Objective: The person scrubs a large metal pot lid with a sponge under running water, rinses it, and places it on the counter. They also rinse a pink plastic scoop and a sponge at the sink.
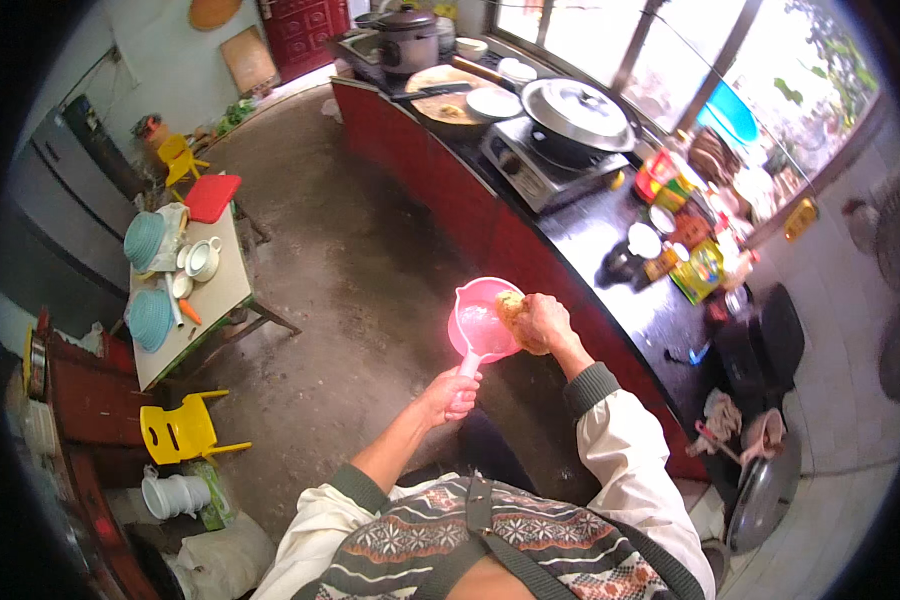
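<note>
A pink plastic water dipper (481, 314) is held out in front of my body, over the floor. My left hand (450, 397) is closed round its pale pink handle, which points back toward me. Light glints inside the bowl, as if it is wet or has some water in it. At the bowl's right rim my right hand (544, 323) grips a yellowish-brown lump with a pale green end (511, 300). The fingers cover much of the lump, so its kind is unclear.
On the right runs a black counter (580, 245) with a gas stove (540, 165), a lidded wok (576, 108) and seasoning packets (700, 270). To the left stand a low table (215, 290) with teal baskets (150, 320) and a yellow chair (182, 428).
</note>
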Demonstrator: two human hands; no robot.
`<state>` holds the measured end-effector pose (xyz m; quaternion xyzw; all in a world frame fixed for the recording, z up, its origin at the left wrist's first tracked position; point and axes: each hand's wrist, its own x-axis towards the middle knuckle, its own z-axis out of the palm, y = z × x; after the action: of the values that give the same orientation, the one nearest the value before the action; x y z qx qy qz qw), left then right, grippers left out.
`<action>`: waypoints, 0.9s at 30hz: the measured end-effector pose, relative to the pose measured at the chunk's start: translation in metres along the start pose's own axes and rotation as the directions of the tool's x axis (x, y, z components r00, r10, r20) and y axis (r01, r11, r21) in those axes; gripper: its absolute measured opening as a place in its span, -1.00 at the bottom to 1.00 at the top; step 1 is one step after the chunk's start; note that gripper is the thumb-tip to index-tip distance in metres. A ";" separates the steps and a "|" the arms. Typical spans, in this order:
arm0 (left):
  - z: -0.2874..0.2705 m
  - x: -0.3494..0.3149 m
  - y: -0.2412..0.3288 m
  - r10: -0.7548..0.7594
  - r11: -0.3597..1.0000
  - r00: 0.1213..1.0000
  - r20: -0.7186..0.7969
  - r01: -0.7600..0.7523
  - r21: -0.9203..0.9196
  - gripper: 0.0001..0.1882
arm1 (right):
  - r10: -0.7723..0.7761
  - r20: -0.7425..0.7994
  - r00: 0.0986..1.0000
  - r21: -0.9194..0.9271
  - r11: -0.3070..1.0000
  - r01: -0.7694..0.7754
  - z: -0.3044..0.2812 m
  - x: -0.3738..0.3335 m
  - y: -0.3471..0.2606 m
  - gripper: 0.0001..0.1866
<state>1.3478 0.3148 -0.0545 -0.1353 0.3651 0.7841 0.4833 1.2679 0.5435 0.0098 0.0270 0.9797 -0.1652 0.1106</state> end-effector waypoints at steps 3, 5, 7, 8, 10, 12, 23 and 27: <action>-0.024 0.008 0.039 -0.001 1.000 1.000 0.020 0.001 -0.031 -0.72 | 0.128 0.022 0.992 0.185 0.974 -0.130 0.017 0.085 -0.041 -0.67; -0.037 0.015 0.068 0.009 0.998 0.999 0.031 -0.007 -0.066 -0.68 | -0.019 0.016 1.000 0.274 0.962 0.014 0.018 0.127 -0.081 -0.68; -0.041 0.035 0.107 0.064 0.997 0.998 0.027 -0.062 -0.053 -0.68 | -0.476 0.051 0.878 -0.076 0.875 0.479 0.061 0.192 -0.086 -0.75; -0.050 0.035 0.130 0.097 0.994 0.995 -0.009 -0.097 -0.053 -0.67 | -0.598 0.073 0.799 -0.118 0.790 0.602 0.071 0.206 -0.106 -0.79; -0.073 0.024 0.169 0.102 0.992 0.991 -0.092 -0.108 -0.064 -0.66 | -0.650 0.014 0.760 0.057 0.760 0.648 0.065 0.216 -0.148 -0.83; -0.094 0.019 0.198 0.099 0.990 0.985 -0.143 -0.112 -0.090 -0.65 | -0.711 0.195 0.676 0.041 0.694 0.719 0.064 0.259 -0.167 -0.80; -0.244 0.019 0.394 0.320 0.852 0.914 -0.250 -0.393 -0.346 -0.76 | -0.664 -0.008 0.747 0.253 0.722 0.644 0.047 0.493 -0.355 -0.55; -0.308 0.019 0.493 0.361 0.862 0.892 -0.272 -0.431 -0.268 -0.76 | -0.475 0.115 0.872 0.686 0.673 0.276 0.028 0.567 -0.439 -0.50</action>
<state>0.8725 -0.0210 -0.0617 -0.2168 0.3022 0.8966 0.2404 0.6822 0.1289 -0.0043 -0.1646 0.8173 -0.5160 0.1967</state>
